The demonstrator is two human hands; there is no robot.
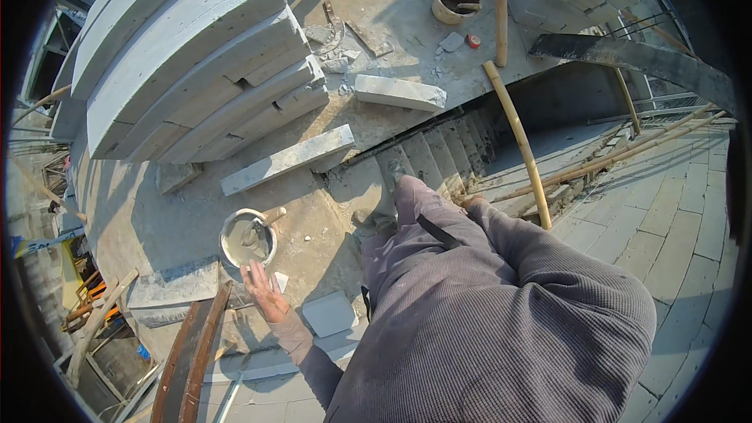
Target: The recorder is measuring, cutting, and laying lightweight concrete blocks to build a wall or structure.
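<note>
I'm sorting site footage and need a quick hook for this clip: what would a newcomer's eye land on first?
Probably the tall stack of pale concrete slabs at upper left. Next, the left hand, fingers spread and holding nothing, just below a small bucket of grey mortar on the dusty landing. A bamboo pole slants across the stairwell at right; the right hand is hidden.

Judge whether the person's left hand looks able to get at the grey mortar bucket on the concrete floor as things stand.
Probably yes. The left hand is open, fingers spread, just short of the bucket, with only bare concrete between them. A tool handle sticks out of the bucket's far side, away from the hand.
</note>
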